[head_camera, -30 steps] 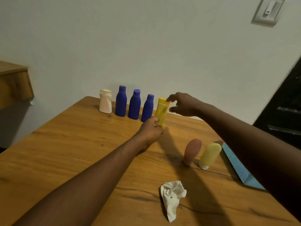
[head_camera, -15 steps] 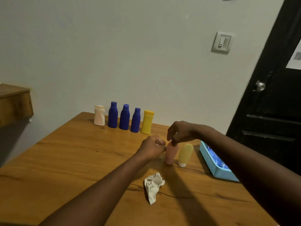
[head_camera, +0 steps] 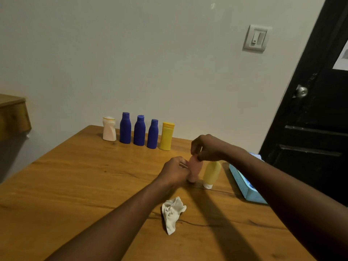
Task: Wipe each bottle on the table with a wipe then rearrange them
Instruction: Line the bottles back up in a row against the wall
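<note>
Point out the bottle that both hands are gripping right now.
The pink tube-shaped bottle near the table's right side: the right hand pinches its top, the left hand its side. The pale yellow tube beside it stands untouched.

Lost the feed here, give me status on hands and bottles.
Both hands on the pink tube: right hand at its top, left hand at its side. Wipe lies unused on the table. Nothing in the way.

Both hands on pink tube [head_camera: 195,169] standing on tabletop [head_camera: 75,178]: left hand [head_camera: 174,171] grips its lower body, right hand [head_camera: 207,147] pinches its top. Pale yellow tube [head_camera: 211,174] just beside it, crumpled wipe [head_camera: 172,213] lying nearer. Five bottles lined along far edge: white bottle [head_camera: 109,129], three blue bottles [head_camera: 139,130], yellow bottle [head_camera: 166,136].
</note>
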Tool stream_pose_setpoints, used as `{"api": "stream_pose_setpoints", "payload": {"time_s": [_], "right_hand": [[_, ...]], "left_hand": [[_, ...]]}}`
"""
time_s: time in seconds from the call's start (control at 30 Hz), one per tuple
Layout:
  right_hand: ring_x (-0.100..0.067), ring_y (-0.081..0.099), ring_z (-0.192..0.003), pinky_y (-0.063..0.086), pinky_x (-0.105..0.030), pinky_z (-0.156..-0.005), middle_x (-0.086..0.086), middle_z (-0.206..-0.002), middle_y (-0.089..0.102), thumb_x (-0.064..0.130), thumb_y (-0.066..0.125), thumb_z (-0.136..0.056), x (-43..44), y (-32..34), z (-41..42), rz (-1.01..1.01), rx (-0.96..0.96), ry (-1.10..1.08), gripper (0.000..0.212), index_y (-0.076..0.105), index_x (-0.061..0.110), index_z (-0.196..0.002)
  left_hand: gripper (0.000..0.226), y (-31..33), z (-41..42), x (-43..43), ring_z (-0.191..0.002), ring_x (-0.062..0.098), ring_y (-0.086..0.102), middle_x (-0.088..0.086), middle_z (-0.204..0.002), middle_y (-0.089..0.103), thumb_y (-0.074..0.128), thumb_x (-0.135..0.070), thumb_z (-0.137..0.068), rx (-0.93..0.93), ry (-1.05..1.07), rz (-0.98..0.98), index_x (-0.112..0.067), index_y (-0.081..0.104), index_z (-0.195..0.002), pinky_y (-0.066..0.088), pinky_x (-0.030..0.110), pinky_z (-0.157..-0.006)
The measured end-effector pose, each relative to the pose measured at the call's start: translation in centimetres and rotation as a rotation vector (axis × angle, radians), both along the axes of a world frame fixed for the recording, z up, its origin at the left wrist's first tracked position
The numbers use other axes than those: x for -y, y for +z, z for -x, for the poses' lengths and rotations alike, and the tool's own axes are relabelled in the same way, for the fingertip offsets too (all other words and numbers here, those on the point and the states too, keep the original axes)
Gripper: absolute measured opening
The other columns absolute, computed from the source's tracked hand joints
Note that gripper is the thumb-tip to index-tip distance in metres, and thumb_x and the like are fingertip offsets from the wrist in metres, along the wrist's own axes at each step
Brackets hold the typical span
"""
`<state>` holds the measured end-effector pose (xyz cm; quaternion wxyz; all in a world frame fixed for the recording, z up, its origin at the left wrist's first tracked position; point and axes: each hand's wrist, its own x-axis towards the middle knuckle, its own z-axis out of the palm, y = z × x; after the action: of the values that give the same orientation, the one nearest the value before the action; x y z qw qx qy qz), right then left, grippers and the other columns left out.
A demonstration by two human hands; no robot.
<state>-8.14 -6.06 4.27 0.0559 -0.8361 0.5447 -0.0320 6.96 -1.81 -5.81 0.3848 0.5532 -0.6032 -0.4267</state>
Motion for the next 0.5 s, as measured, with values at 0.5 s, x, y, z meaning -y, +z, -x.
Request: {"api": "stream_pose_setpoints", "payload": {"time_s": [0.5], "right_hand": [[-0.021,0.066,-0.096,0.059,-0.039,-0.084,-0.005,-0.105,0.071,0.009,0.066,-0.087,11.7,-0.3,-1.9,0.160,0.113,-0.070,0.022,0.074,0.009,-0.108]], "left_hand": [[0.043,-0.9,-1.4,9.6,-0.116,0.019,0.066,-0.006,-0.121,0.069,0.069,-0.010,-0.096,-0.118,0.009,-0.038,-0.020,0.063,-0.138,0.056,0.047,-0.104]]}}
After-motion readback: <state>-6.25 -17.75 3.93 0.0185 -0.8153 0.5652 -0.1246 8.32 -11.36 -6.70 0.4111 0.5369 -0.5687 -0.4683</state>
